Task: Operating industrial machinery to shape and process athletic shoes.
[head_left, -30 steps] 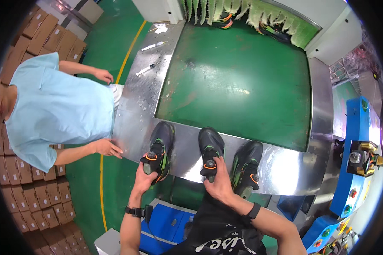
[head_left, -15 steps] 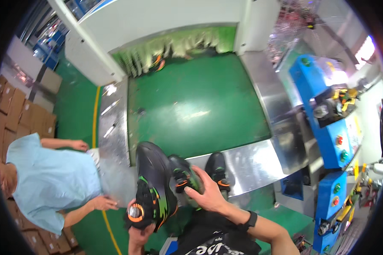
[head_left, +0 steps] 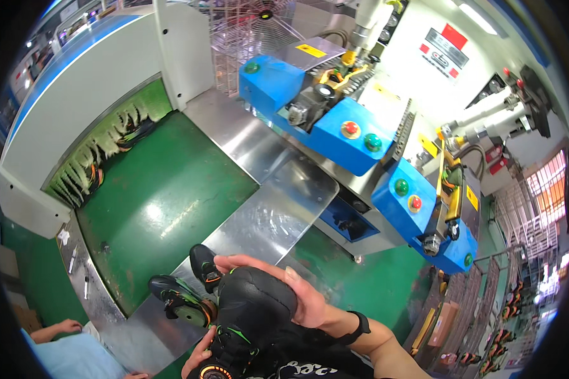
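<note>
Close to my body, a black shoe [head_left: 256, 300] with green trim and an orange-ringed round dial is held between both hands. My left hand [head_left: 199, 355] grips its lower end near the dial, partly hidden by the shoe. Around the toe curls my right hand [head_left: 303, 297], thumb and fingers pressed along the black upper. Just left of it, a second black shoe [head_left: 171, 294] lies tipped over on the metal ledge [head_left: 152, 338], its greenish sole partly showing. A third black shoe [head_left: 203, 262] stands beyond my right fingertips.
A green conveyor belt [head_left: 171, 202] runs out of a white machine [head_left: 107, 82] through a frayed green curtain [head_left: 110, 136]. Blue press stations [head_left: 354, 136] with red and green buttons stand right. Racks [head_left: 468, 309] hold shoes farther right. A co-worker's light blue sleeve [head_left: 76, 357] shows lower left.
My view has swung right, toward the blue machines. My right hand has left the smaller shoe and now clasps the toe of the shoe in my left hand.
</note>
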A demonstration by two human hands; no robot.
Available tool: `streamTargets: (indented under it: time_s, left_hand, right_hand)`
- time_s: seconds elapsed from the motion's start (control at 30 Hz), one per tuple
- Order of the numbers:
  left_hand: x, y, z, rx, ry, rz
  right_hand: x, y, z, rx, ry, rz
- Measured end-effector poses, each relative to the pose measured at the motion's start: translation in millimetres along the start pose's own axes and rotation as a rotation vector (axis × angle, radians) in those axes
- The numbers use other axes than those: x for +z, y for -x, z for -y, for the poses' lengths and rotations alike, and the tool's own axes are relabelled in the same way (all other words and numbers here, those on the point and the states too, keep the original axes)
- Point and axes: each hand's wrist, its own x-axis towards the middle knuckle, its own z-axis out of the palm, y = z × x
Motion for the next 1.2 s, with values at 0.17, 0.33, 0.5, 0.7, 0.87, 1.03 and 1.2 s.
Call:
streamTargets:
  time_s: [0.17, 0.33, 0.5, 0.7, 0.87, 1.03, 1.2]
  left_hand:
    - [11.0, -17.9, 1.1, -0.105, -0.053, 0.062]
    - [10.0, -20.5, 6.9, -0.139, -0.023, 0.039]
    - [4.0, -17.9, 10.9, -0.141, 0.031, -0.017]
    - [-13.3, -13.6, 17.3, -0.154, 0.089, -0.061]
    - [-4.2, -15.3, 4.0, -0.215, 0.040, -0.061]
    - [46.9, -17.7, -16.7, -0.279, -0.136, -0.103]
    - [73.6, -0.2, -24.2, 0.317, -0.538, 0.174]
  right_hand:
    - [-2.5, 20.9, 11.0, -0.028, 0.084, -0.085]
    - [-2.1, 30.6, 18.8, 0.064, 0.097, -0.162]
    - [-2.6, 30.9, 24.0, 0.090, 0.069, -0.221]
    - [-5.4, 29.6, 28.6, 0.147, 0.119, -0.291]
    - [-7.8, 26.4, 28.3, 0.172, 0.114, -0.307]
    - [-11.8, 19.4, 21.1, 0.137, 0.041, -0.230]
    - [-13.9, -11.1, -4.5, 0.260, -0.013, -0.346]
